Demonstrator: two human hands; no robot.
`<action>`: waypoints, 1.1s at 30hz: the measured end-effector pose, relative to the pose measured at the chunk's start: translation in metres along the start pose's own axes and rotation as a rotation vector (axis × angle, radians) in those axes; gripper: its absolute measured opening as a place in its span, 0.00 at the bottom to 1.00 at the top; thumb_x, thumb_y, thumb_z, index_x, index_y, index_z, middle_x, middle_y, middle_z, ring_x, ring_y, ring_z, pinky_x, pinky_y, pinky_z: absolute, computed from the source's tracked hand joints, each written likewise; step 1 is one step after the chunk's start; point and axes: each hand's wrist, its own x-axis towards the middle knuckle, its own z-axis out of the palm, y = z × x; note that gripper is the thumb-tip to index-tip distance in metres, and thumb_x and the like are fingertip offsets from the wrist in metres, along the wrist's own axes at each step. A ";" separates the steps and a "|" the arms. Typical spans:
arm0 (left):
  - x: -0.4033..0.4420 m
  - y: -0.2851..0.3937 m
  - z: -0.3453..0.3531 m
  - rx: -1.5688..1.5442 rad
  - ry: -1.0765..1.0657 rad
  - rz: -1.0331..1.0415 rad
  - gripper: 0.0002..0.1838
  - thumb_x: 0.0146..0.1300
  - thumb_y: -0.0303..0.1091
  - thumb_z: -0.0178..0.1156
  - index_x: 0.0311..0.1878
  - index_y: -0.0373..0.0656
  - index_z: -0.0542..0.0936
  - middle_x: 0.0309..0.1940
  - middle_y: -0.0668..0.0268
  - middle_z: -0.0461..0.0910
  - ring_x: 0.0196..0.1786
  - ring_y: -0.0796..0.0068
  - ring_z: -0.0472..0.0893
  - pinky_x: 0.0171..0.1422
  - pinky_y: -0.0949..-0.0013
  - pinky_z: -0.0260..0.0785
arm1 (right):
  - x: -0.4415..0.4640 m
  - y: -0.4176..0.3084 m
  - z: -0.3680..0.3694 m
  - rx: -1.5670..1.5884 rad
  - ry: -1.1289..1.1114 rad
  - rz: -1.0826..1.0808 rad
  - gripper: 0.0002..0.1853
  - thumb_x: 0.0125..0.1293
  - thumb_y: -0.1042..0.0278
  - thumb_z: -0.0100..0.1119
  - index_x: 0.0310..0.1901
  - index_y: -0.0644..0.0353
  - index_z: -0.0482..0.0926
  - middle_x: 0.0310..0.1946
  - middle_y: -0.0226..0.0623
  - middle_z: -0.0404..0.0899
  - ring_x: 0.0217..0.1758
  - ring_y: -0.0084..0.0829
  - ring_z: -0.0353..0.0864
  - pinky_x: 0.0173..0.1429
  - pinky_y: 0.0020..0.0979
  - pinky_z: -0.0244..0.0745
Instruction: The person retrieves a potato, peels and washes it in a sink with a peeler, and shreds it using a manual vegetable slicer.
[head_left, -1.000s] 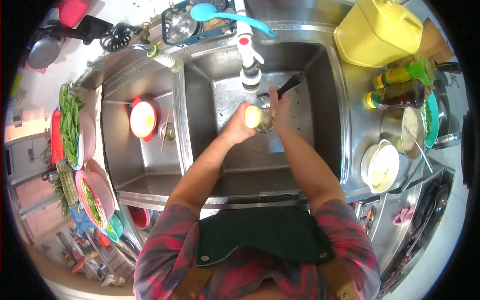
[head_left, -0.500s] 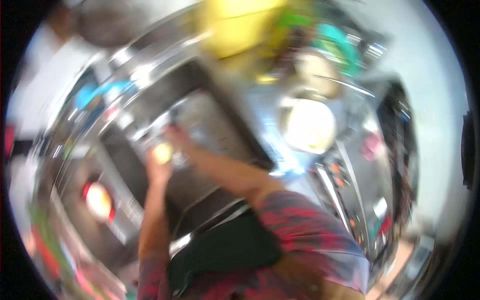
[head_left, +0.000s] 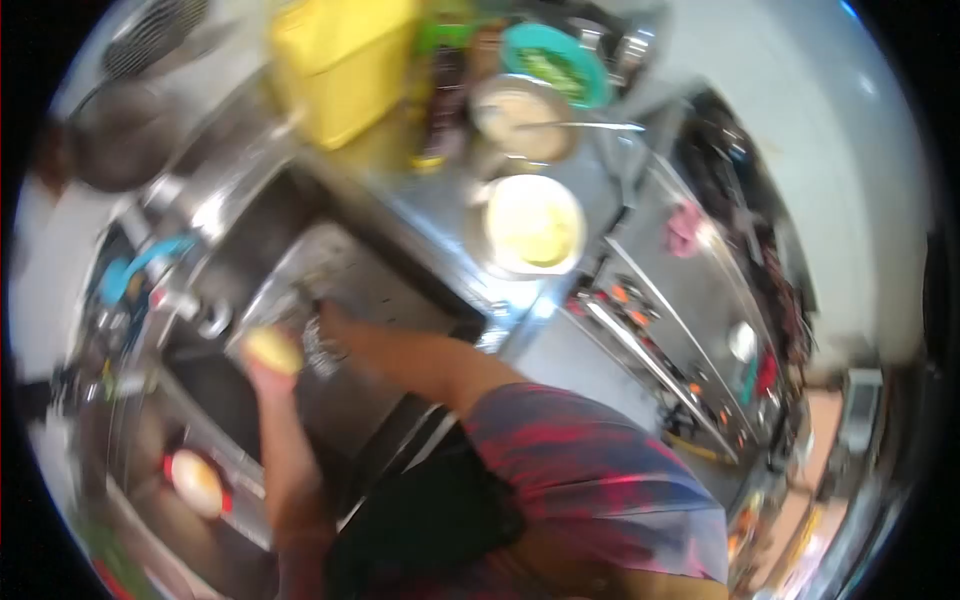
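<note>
My left hand (head_left: 262, 372) is over the sink (head_left: 345, 270), wrapped round a pale yellow, rounded piece (head_left: 274, 350) whose kind I cannot make out. My right hand (head_left: 328, 318) reaches down into the same basin, just to the right of the left hand. Blur smears its fingers, so what they hold, if anything, does not show. Between the hands is a shiny, greyish streaky patch (head_left: 322, 350), perhaps water. A metal tap (head_left: 205, 315) stands at the basin's left side, close to the left hand.
On the counter are a white bowl (head_left: 535, 225) with pale yellow contents, a pan (head_left: 520, 120) with a utensil across it, and a teal bowl (head_left: 556, 65) of greens. A yellow container (head_left: 345, 70) stands behind the basin. A red-and-white round thing (head_left: 198, 485) lies left. A stove (head_left: 690, 290) is right.
The view has swung, shifting the counter things leftward. My left hand, still round the yellow piece, now appears lower and farther left. The right hand stays in the basin.
</note>
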 end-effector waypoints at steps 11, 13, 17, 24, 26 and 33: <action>-0.086 0.031 0.037 -0.018 0.226 0.185 0.24 0.57 0.44 0.60 0.52 0.39 0.70 0.46 0.59 0.76 0.51 0.61 0.75 0.59 0.59 0.66 | -0.006 -0.054 0.092 0.122 -0.707 -0.225 0.09 0.58 0.65 0.62 0.36 0.55 0.72 0.28 0.31 0.76 0.25 0.26 0.76 0.23 0.27 0.69; -0.089 0.027 0.029 0.072 0.206 0.289 0.25 0.55 0.43 0.61 0.52 0.39 0.70 0.46 0.59 0.76 0.51 0.61 0.75 0.59 0.60 0.65 | -0.003 -0.064 0.107 0.334 -0.738 -0.429 0.10 0.60 0.61 0.60 0.37 0.53 0.72 0.32 0.30 0.77 0.32 0.26 0.77 0.31 0.28 0.71; -0.069 0.016 0.027 0.018 0.565 0.119 0.25 0.61 0.58 0.50 0.47 0.45 0.73 0.40 0.62 0.77 0.42 0.64 0.78 0.47 0.62 0.71 | -0.015 -0.087 0.084 0.315 -0.302 -0.070 0.11 0.58 0.61 0.62 0.37 0.52 0.72 0.30 0.28 0.75 0.31 0.23 0.74 0.30 0.25 0.67; 0.023 -0.034 0.030 -0.226 0.435 0.168 0.18 0.60 0.40 0.58 0.50 0.44 0.69 0.44 0.62 0.74 0.49 0.61 0.75 0.54 0.54 0.70 | -0.087 -0.121 -0.039 0.017 0.044 -0.629 0.05 0.59 0.71 0.57 0.35 0.54 0.72 0.26 0.21 0.69 0.26 0.14 0.63 0.28 0.19 0.59; 0.034 -0.033 0.053 0.201 0.454 0.325 0.21 0.55 0.35 0.60 0.52 0.44 0.68 0.49 0.61 0.73 0.53 0.58 0.74 0.56 0.54 0.69 | -0.138 -0.139 -0.052 -0.099 -0.067 -0.642 0.03 0.61 0.71 0.55 0.36 0.55 0.72 0.25 0.25 0.71 0.25 0.17 0.67 0.29 0.20 0.63; -0.051 0.018 0.093 1.680 0.124 0.327 0.35 0.47 0.38 0.64 0.59 0.39 0.63 0.53 0.53 0.71 0.57 0.62 0.71 0.60 0.61 0.63 | -0.243 -0.261 0.018 -0.669 -0.569 -1.281 0.09 0.58 0.74 0.61 0.39 0.63 0.75 0.29 0.32 0.77 0.34 0.23 0.76 0.41 0.26 0.72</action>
